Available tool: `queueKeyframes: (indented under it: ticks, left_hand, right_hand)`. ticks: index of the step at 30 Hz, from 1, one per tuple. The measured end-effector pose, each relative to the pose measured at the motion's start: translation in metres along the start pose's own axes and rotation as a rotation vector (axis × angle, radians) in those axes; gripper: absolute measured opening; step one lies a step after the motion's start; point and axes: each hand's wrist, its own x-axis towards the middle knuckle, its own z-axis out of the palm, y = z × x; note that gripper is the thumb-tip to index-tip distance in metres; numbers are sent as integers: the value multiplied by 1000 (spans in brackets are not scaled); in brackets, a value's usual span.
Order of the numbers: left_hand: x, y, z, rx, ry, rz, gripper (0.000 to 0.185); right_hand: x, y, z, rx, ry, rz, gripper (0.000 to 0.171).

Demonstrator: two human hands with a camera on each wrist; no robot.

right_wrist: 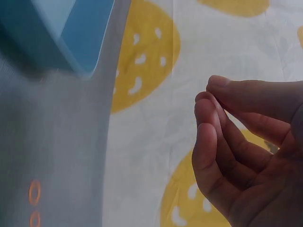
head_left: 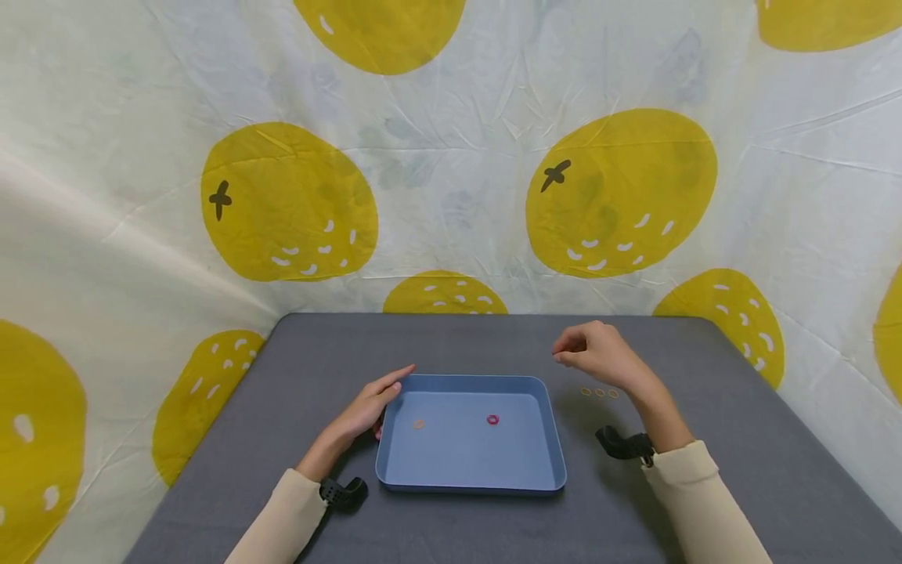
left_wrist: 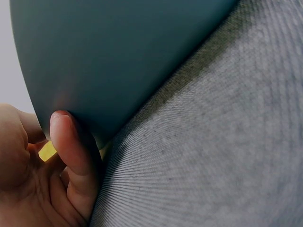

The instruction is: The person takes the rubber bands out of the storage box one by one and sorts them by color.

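A shallow blue tray (head_left: 470,462) lies on the grey table. It contains a small orange ring (head_left: 419,424) at left and a red ring (head_left: 493,420) right of centre. At the tray's far left corner, my left hand (head_left: 366,407) grips the side, thumb at the rim and index finger pointing past the corner. The left wrist view has a fingertip (left_wrist: 61,124) pressed on the outer wall. My right hand (head_left: 599,352) is raised right of the tray, thumb and fingertips together, nothing visible between them. Below it, three thin orange rings (head_left: 600,392) lie in a row.
A white cloth with yellow fruit prints (head_left: 451,204) hangs behind and around the grey table (head_left: 338,337). Both wrists wear black devices, a left one (head_left: 344,495) and a right one (head_left: 623,444). The tray's right wall (head_left: 555,431) stands between the rings in the row and the tray's inside.
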Motion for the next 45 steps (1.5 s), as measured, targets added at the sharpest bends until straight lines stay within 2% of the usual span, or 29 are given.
queueKeyframes:
  ticks: [17,31,45]
  left_hand:
    - [0,0,-1,-8,-10,-17,47]
    - [2,-3,-2,5,1,1,47]
    - [3,0,-2,10,-9,-3,49]
  right_hand:
    - [40,-44,44,101,-112,-79,7]
    - [61,-58,88,154,-214,-132,8]
    - [81,-73,143,283,-353,-175,11]
